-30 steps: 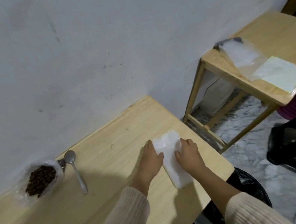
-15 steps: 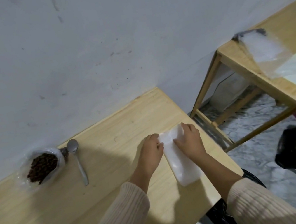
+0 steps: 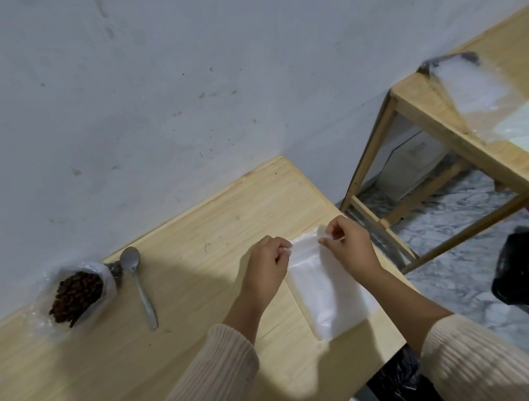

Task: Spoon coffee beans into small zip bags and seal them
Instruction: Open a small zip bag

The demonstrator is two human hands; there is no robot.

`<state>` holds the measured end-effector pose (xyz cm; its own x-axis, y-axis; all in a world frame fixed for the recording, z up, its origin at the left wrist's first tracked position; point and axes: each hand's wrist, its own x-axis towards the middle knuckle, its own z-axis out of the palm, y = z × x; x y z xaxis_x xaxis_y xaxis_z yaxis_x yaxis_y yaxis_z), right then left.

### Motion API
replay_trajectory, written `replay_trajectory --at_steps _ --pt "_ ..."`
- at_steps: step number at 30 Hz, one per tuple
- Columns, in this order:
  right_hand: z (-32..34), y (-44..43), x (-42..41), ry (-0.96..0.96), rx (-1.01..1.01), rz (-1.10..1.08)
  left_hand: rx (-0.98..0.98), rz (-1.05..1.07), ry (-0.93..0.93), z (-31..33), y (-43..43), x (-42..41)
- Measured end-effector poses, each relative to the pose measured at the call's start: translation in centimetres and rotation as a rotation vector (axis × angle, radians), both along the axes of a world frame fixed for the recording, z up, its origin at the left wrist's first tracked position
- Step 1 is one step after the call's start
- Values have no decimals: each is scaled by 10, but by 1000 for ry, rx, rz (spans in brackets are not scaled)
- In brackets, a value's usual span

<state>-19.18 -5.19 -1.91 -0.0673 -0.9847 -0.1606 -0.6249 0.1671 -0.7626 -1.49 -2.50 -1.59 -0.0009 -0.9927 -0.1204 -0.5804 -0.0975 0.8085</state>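
- L hand [image 3: 266, 266] & R hand [image 3: 350, 249] each pinching top edge of zip bags [image 3: 329, 290], flat on desk [image 3: 194, 246].
- Spoon [image 3: 139, 282] + coffee beans [image 3: 75, 296] well left of bags.

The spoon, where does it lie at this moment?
In the head view the spoon lies on the table at the left, just right of the bean bag, near the wall.

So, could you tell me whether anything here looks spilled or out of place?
Nothing stands out: beans sit inside their bag, spoon beside it, left hand and right hand pinching the top of the zip bag.
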Motion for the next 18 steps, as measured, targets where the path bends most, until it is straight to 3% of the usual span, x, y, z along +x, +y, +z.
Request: replay_trajectory --at_steps 6,13,18 --pt "46 -9 10 -152 -22 159 208 -75 270 43 -4 13" --pt "112 -20 73 -161 -254 159 63 100 297 109 -2 55" --pt "156 -3 161 -396 -22 369 -35 174 453 158 33 126"
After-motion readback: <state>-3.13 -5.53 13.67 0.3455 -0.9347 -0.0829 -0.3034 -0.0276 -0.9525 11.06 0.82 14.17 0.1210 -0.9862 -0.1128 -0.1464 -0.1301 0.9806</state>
